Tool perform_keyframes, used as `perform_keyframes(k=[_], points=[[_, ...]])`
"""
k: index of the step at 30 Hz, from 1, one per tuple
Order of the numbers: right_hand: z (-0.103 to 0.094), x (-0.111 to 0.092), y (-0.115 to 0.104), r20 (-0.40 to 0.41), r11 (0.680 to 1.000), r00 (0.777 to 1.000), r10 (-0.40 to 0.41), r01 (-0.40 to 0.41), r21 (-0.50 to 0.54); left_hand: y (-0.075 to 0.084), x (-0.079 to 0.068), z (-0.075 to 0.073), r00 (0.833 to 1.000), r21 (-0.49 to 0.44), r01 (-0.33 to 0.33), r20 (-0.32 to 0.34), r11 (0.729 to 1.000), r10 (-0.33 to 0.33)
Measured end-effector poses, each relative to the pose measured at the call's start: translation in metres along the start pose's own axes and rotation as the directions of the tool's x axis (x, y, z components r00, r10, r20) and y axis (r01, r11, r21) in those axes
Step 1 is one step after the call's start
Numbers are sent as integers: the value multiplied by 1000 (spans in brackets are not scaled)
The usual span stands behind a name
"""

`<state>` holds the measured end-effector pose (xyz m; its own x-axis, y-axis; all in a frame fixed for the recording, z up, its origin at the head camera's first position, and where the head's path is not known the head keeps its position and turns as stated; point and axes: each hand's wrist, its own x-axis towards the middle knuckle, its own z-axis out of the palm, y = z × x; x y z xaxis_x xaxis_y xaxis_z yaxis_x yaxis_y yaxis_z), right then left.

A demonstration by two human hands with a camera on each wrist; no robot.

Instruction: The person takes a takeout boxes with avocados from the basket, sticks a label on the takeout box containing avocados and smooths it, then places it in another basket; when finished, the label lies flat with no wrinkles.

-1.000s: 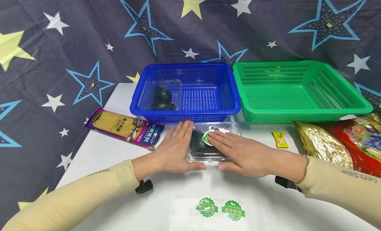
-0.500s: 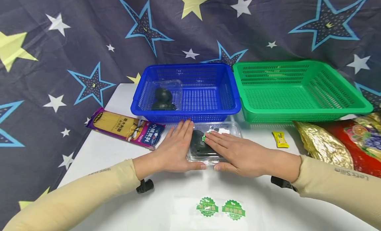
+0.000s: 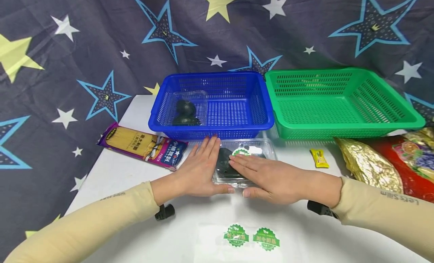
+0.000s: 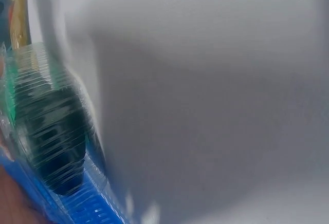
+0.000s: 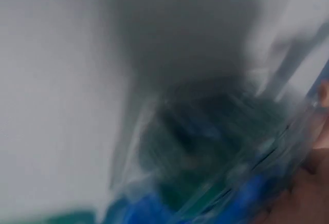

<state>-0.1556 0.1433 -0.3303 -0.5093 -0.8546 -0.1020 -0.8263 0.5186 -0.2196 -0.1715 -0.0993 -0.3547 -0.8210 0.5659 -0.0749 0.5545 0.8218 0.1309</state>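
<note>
A clear plastic clamshell box (image 3: 268, 146) with dark avocados (image 3: 225, 163) inside lies on the white table, just in front of the blue basket. My left hand (image 3: 200, 170) rests along the box's left side, fingers straight and thumb pointing inward. Flat on the lid, my right hand (image 3: 271, 176) has its straight fingers over a round green sticker (image 3: 241, 152), which is partly covered. In the left wrist view, the box's ribbed side shows the dark avocado (image 4: 51, 142) through it. The right wrist view is blurred, with the box (image 5: 205, 142) beside the hand.
Behind stand a blue basket (image 3: 210, 133), with another avocado box (image 3: 185, 112) in it, and a green basket (image 3: 346, 133). A pasta packet (image 3: 142, 145) lies left. At right are a small yellow packet (image 3: 319, 158) and a red-gold bag (image 3: 386, 165). Two green stickers (image 3: 236, 236) lie in front.
My right hand has slid slightly left and toward me across the lid, covering the sticker and then uncovering its upper part. The left hand and the box stay put.
</note>
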Motion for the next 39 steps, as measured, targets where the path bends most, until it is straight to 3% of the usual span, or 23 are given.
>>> perform_keyframes(k=[11, 17, 25, 31, 39], points=[[-3, -7, 21, -27, 997, 997, 67, -68, -47, 0, 0, 0, 1000, 5, 10, 5, 1000, -10], [-2, -6, 11, -43, 993, 999, 16, -21, -115, 0, 0, 0, 1000, 1, 13, 8, 1000, -13], [-5, 14, -1, 7, 996, 998, -55, 55, -73, 0, 0, -1, 1000, 26, 6, 25, 1000, -7], [-12, 24, 11, 39, 999, 999, 21, -20, -34, 0, 1, 0, 1000, 3, 7, 21, 1000, -7], [-9, 6, 20, -18, 998, 999, 43, -44, -47, 0, 0, 0, 1000, 13, 8, -1, 1000, -8]])
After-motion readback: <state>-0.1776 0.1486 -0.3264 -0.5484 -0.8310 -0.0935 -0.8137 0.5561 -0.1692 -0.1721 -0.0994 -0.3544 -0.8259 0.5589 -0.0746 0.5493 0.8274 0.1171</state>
